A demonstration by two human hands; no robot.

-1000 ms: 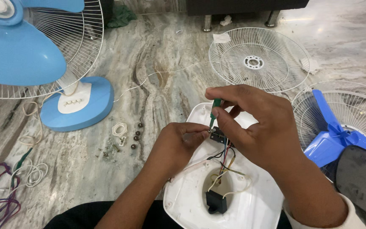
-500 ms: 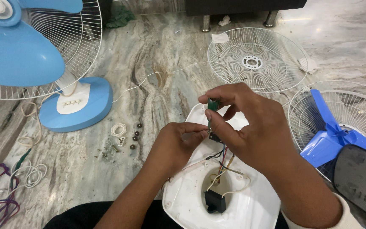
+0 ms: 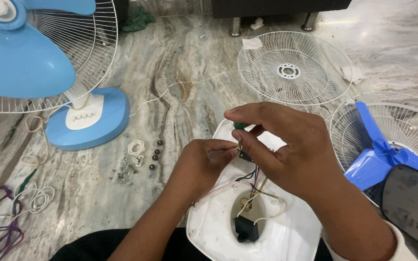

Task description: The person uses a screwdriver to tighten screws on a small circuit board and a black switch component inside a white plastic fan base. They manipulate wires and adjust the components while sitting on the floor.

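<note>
A white fan base cover (image 3: pixel 218 227) lies upside down in front of me, with coloured wires (image 3: pixel 253 180) and a small black block (image 3: pixel 246 228) in its oval opening. My right hand (image 3: pixel 286 150) pinches a green-handled screwdriver (image 3: pixel 240 125) over the cover's far end. My left hand (image 3: pixel 201 162) holds a small switch part (image 3: pixel 244 154) at the wire ends, fingertips touching the tool's tip.
A blue and white table fan (image 3: pixel 49 72) stands at the left. Loose screws and small parts (image 3: pixel 139 157) lie on the marble floor. A white fan grille (image 3: pixel 293 67) lies beyond, a blue blade (image 3: pixel 380 152) on another grille at the right. Wire bundles (image 3: pixel 6 217) lie lower left.
Both hands have kept to the same spot above the cover. My right hand has turned slightly on the screwdriver; the view has shifted a little.
</note>
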